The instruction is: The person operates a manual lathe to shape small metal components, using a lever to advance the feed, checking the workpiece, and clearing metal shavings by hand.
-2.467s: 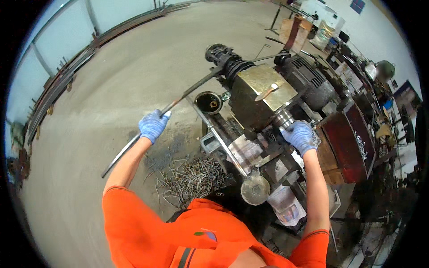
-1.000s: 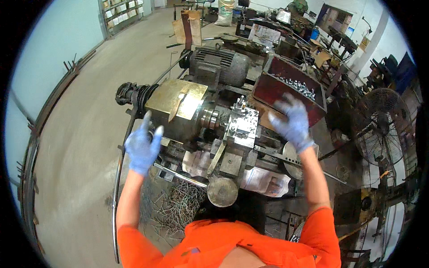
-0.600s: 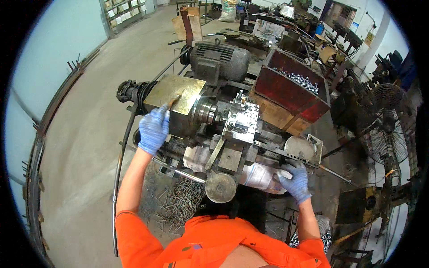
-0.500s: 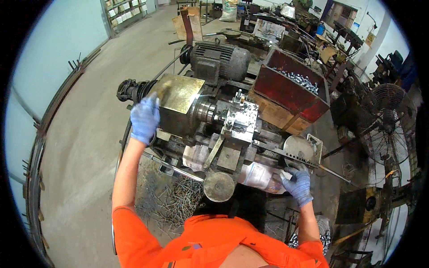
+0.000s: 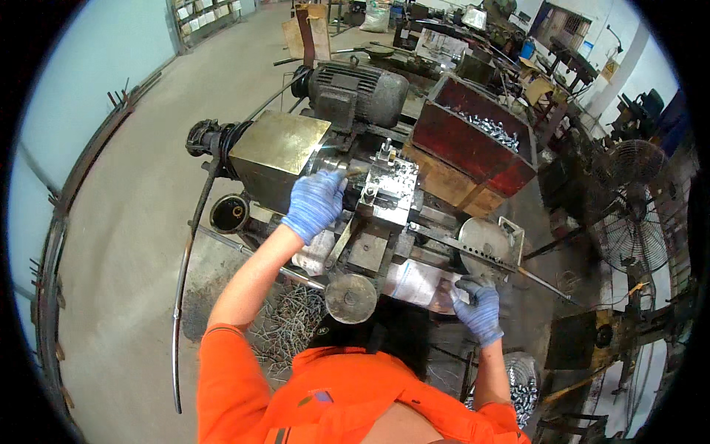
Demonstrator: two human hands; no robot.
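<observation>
My left hand (image 5: 316,203), in a blue knit glove, is at the lathe's chuck (image 5: 330,160), beside the gold-coloured headstock cover (image 5: 281,140). Its fingers are closed around a small brownish, brush-like thing (image 5: 356,169), blurred and partly hidden. Just right of it stands the metal tool block (image 5: 390,189) on the slide. My right hand (image 5: 479,309), gloved alike with dark fingertips, is low at the right of the machine, by a stained pale sheet (image 5: 418,283). Its fingers are curled, and whatever they hold is hidden. Above it runs a perforated bar (image 5: 473,250).
Behind the slide, a red metal bin (image 5: 470,148) holds many small shiny parts. An electric motor (image 5: 359,92) sits at the back. Metal shavings (image 5: 288,333) lie on the floor before the machine. A caged fan (image 5: 632,196) stands at right; a long rod (image 5: 188,281) leans at left.
My left hand has moved right, from the headstock's left side to the chuck, with the brownish thing in it. My right hand stays by the pale sheet. The view has shifted slightly.
</observation>
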